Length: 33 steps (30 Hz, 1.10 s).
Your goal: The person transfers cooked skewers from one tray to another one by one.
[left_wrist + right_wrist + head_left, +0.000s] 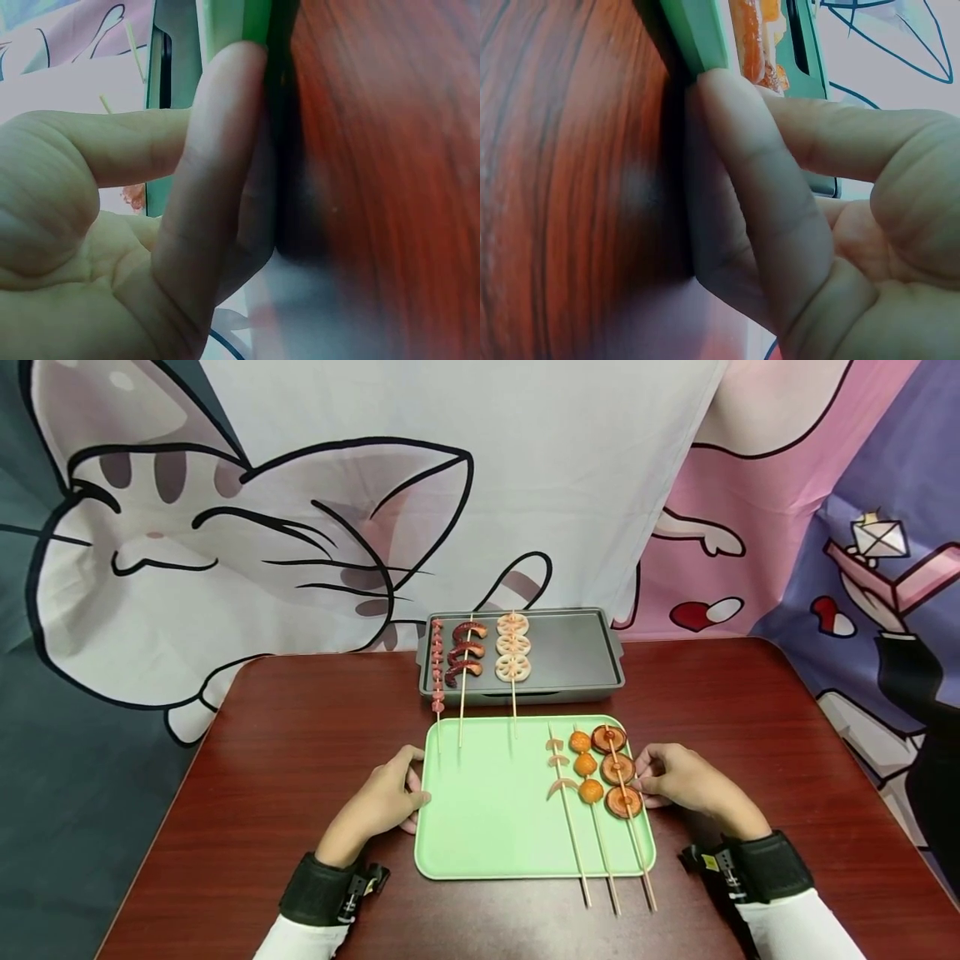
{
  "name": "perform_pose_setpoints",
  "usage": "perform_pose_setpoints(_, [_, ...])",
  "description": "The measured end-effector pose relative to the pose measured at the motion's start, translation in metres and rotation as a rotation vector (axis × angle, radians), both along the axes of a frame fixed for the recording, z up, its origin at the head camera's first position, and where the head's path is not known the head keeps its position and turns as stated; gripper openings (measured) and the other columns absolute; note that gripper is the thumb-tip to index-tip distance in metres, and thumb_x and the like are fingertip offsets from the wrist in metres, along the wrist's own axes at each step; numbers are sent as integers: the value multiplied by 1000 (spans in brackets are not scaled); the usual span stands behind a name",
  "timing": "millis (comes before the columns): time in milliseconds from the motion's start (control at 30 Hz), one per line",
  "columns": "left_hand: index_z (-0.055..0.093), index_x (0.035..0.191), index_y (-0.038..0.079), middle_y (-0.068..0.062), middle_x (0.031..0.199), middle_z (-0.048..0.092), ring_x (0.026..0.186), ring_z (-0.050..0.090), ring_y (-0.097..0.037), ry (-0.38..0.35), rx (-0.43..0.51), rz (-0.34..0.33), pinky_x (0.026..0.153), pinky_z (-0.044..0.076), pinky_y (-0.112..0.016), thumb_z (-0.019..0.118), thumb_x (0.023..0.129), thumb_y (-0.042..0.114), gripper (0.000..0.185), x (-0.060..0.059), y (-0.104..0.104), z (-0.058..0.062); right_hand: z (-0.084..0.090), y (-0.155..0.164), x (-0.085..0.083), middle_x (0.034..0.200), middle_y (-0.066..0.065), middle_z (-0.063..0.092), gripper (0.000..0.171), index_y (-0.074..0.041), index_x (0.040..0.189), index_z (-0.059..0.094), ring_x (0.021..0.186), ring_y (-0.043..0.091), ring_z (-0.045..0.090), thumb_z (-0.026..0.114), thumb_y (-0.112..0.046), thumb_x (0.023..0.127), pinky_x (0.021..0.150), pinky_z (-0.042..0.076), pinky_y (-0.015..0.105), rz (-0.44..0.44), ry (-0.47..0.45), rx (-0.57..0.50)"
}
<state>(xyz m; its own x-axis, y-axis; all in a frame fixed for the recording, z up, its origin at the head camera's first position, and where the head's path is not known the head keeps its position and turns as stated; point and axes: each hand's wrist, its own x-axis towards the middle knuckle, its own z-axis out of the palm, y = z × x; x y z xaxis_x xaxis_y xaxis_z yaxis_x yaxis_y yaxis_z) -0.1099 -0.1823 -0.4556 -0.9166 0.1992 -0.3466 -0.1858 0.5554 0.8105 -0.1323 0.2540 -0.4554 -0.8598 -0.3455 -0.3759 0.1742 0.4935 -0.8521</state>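
Both hands on the green tray (487, 810): left hand (382, 802) pinches its left rim, right hand (686, 781) its right rim beside the mushroom skewer (621, 777). Tray sits flat on the table (285, 760). We'd keep it level, since the skewers overhang the near edge. Grey tray (577, 652) is behind.

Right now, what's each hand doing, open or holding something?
Left hand: grips the left edge of the green tray.
Right hand: grips the tray's right edge.
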Motion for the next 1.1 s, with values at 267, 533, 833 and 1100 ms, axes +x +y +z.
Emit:
perform_pose_setpoints(267, [44, 149, -3, -13, 84, 60, 56, 66, -22, -6, -1, -18, 52, 63, -36, 70, 93, -3, 61, 1, -1, 6, -1, 2, 2, 87, 12, 64, 8, 10, 100, 58, 77, 18, 67, 61, 11, 92, 64, 66, 31, 1, -15, -15])
perform_pose_setpoints(533, [45, 150, -6, -8, 88, 68, 65, 65, -21, 34, -92, -82, 58, 58, -33, 68, 99, 16, 59, 4, -9, 26, -2, 3, 2, 87, 12, 65, 8, 9, 99, 57, 77, 18, 67, 62, 11, 93, 64, 66, 31, 6, -11, -22])
perform_pose_setpoints(833, [42, 153, -3, -24, 144, 58, 134, 57, -39, 202, -235, -125, 108, 52, -56, 66, 101, 37, 70, 3, -9, 52, -4, 3, 1, 87, 12, 64, 9, 8, 98, 57, 76, 18, 66, 63, 11, 92, 63, 65, 30, 8, -10, -17])
perform_pose_setpoints(1100, [46, 152, 3, -19, 150, 55, 140, 53, -35, 403, -133, -41, 113, 49, -56, 68, 101, 34, 64, -9, 3, 73, -3, 0, 0, 85, 12, 65, 8, 8, 97, 58, 74, 17, 67, 63, 12, 92, 62, 65, 30, 12, 3, -15])
